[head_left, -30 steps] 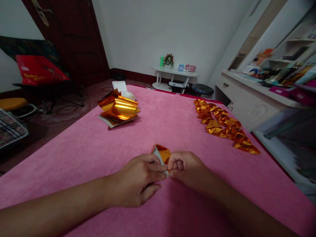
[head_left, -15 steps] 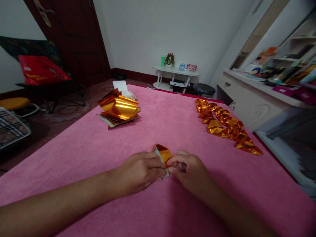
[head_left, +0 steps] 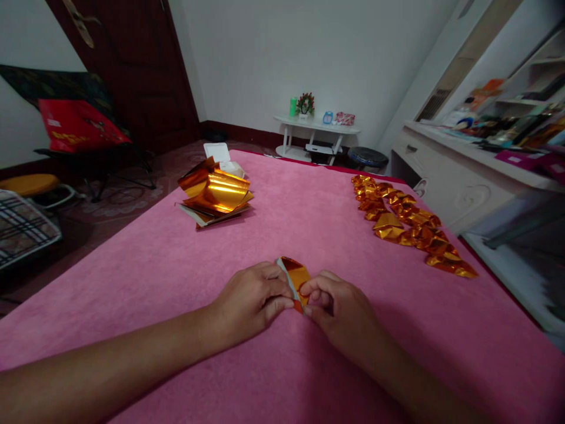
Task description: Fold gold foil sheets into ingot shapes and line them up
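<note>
Between my hands, on the pink tablecloth point(head_left: 185, 365), is a partly folded sheet of gold foil paper point(head_left: 298, 275) with a grey-white edge strip. My left hand point(head_left: 260, 294) is closed on its left edge, thumb and fingers pinching the pale strip. From the right, my right hand point(head_left: 338, 300) pinches the lower right corner between thumb and forefinger. The fingers partly cover the paper's lower end. Farther off on the left lies a loose stack of gold foil sheets point(head_left: 223, 191), curling upward. On the right, several folded gold foil pieces point(head_left: 391, 227) lie in rows.
A white open box point(head_left: 218, 153) sits behind the foil stack. Beyond the table are a small white stand point(head_left: 318, 125) and a round dark stool point(head_left: 367, 158). A white cabinet point(head_left: 468, 176) flanks the right side; a chair with a red bag point(head_left: 82, 126) is at left.
My left hand has gone from lying flat over the pale edge to pinching it, fingers curled. The strip looks narrower and more folded over. My right hand stays at the corner.
</note>
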The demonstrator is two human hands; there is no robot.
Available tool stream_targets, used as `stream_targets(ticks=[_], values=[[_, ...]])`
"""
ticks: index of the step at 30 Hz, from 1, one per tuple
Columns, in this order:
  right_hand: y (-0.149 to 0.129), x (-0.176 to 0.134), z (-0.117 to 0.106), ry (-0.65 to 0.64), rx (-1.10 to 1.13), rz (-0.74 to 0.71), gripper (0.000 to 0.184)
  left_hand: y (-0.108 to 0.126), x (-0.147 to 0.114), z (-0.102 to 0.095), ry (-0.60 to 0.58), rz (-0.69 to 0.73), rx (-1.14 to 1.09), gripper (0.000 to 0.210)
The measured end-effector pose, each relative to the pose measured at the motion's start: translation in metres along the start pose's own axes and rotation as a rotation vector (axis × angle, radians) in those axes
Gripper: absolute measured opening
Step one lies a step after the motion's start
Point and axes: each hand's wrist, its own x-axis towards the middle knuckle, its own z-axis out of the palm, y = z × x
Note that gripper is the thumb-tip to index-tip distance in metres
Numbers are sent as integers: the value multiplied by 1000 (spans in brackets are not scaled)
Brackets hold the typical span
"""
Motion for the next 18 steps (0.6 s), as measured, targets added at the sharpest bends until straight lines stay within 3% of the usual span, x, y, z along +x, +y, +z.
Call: stream_targets(ticks=[6,18], values=[[-4,-3,-1,1,-16,20,20,2,-1,4,10,-127,80,8],[-5,-1,0,6,-31,8,21,11,2,10,-17,-211,253,9]])
